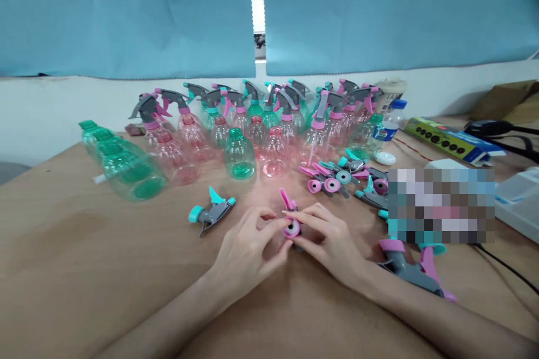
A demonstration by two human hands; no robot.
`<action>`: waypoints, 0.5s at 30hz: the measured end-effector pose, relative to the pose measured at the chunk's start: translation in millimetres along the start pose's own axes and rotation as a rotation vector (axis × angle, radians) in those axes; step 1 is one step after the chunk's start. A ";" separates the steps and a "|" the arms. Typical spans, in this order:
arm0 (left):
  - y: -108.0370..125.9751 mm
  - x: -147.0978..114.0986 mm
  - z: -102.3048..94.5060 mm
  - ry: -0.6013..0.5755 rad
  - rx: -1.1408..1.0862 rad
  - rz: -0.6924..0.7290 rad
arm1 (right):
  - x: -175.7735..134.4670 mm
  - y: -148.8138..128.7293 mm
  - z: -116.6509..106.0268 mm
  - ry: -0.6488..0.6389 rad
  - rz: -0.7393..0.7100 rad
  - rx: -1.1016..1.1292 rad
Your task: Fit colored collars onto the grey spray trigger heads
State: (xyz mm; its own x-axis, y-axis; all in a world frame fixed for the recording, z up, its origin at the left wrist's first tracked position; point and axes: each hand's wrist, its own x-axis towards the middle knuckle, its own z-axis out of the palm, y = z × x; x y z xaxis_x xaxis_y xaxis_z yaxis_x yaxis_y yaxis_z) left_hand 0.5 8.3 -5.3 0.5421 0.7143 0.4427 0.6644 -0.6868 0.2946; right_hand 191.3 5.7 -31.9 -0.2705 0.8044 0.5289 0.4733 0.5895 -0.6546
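Observation:
Both hands meet low over the table at a pink and grey spray trigger head (pixel 291 228), its round collar opening turned toward me. My left hand (pixel 255 241) pinches the collar from the left with thumb and forefinger. From the right, my right hand (pixel 330 238) closes its fingertips on the same head. The pink trigger lever points away from me. Left of my hands lies a teal and grey spray trigger head (pixel 213 213). A heap of trigger heads (pixel 332 182) in pink and teal sits beyond my right hand.
Pink and green bottles stand in rows at the back, many fitted with spray heads. An uncapped green bottle (pixel 240 154) stands in front. More green bottles (pixel 130 171) are at left. A large pink and grey trigger head (pixel 410 266) lies by my right forearm. A long box (pixel 455 140) is at right.

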 end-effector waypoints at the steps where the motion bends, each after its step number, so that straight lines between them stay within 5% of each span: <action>1: 0.1 -0.1 0.1 -0.002 -0.029 -0.005 | -0.1 -0.3 -0.3 -0.003 0.002 0.001; 8: 1.2 -2.0 -0.5 -0.060 -0.212 -0.015 | -2.2 -3.0 -2.6 -0.053 0.047 0.000; 15: 0.1 1.0 -3.0 -0.026 -0.077 0.042 | -1.0 -1.5 -1.5 -0.066 0.034 0.010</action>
State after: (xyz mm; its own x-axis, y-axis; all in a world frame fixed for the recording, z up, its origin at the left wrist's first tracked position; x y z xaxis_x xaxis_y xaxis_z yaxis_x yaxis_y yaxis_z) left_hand -0.5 8.5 -2.3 0.5827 0.6869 0.4344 0.5997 -0.7241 0.3406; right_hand 192.1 3.9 -30.6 -0.3092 0.8272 0.4693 0.4750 0.5618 -0.6773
